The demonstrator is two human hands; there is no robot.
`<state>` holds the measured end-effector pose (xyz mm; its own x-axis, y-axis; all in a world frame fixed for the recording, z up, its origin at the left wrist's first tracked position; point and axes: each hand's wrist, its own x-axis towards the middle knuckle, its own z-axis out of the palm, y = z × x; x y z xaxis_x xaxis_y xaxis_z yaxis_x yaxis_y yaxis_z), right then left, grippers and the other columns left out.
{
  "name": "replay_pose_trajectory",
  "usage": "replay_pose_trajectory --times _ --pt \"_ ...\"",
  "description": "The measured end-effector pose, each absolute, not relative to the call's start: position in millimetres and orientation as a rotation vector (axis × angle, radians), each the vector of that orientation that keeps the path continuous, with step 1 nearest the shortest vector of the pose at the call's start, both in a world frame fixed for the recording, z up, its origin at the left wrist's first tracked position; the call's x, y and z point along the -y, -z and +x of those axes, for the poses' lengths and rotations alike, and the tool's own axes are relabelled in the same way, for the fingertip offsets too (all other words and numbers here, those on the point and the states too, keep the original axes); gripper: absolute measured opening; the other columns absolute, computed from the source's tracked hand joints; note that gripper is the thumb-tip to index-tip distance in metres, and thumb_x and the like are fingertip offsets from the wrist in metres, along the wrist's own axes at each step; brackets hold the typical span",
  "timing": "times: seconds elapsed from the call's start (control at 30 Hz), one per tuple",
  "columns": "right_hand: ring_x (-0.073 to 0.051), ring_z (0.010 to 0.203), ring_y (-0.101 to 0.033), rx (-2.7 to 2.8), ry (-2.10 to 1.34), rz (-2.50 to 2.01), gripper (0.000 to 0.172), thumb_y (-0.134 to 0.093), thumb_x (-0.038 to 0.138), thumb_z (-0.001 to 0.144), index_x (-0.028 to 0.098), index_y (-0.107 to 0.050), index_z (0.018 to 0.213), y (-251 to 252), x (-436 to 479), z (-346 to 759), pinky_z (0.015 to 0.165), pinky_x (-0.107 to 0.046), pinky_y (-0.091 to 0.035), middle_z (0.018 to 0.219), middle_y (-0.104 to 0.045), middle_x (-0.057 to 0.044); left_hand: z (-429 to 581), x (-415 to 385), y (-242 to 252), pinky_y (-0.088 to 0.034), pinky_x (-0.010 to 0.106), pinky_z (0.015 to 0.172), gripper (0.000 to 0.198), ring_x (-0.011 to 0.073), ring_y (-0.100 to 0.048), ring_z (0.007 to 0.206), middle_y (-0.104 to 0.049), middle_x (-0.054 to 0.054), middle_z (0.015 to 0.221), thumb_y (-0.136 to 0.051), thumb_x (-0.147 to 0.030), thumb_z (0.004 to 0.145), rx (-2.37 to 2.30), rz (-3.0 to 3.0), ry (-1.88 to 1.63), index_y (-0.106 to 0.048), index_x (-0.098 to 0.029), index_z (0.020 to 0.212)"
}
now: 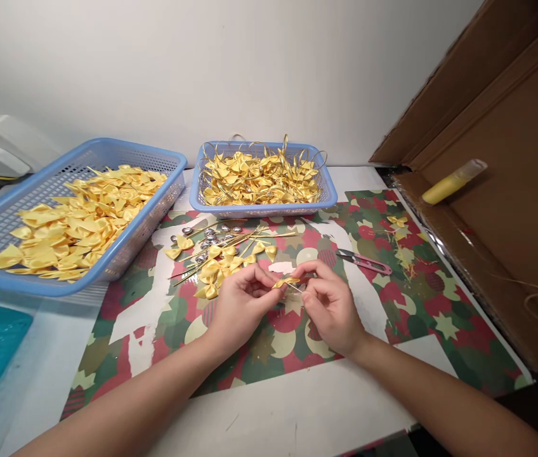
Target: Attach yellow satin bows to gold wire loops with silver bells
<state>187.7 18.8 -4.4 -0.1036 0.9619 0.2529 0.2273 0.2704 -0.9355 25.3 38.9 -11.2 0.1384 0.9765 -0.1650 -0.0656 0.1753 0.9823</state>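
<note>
Over the patterned sheet, my left hand is closed in a pinch on a small yellow ribbon bow. My right hand is closed close beside it, its forefinger at the bow's right end. A thin pale strand or stick runs from the bow to the right thumb; whether it is wire, cord or a needle is too small to tell. Just behind my left hand lie loose yellow bows, gold twist ties and several silver bells.
A blue basket of bows with gold ties stands at the back; another blue basket of bows is at the left. Thread snips lie right of my hands, near thread scraps. A cardboard wall borders the right side.
</note>
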Motion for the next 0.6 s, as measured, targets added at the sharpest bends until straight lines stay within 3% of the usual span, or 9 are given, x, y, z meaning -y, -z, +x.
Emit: replay_pose_trajectory --times 0.3,0.6 --pt "-0.014 0.077 -0.059 1.553 -0.926 -1.148 0.028 -0.049 0.009 0.077 0.018 -0.04 0.052 2.1 -17.4 184.6 0.066 -0.027 -0.046 0.092 -0.058 -0.006 25.3 -36.6 12.7 -0.051 0.023 0.06 0.02 0.0134 -0.062 0.067 -0.067 0.003 0.072 -0.074 -0.02 0.07 -1.13 1.147 -1.042 -0.057 -0.016 0.062" --pt "-0.018 0.089 -0.058 1.598 -0.874 -1.106 0.028 -0.048 0.01 0.083 0.019 -0.039 0.057 10.1 -13.5 179.5 0.073 -0.03 -0.048 0.097 -0.056 -0.008 22.4 -37.9 11.9 -0.05 0.021 0.056 0.022 0.0116 -0.061 0.06 -0.067 0.001 0.066 -0.077 -0.023 0.069 -1.165 1.153 -1.046 -0.058 -0.016 0.06"
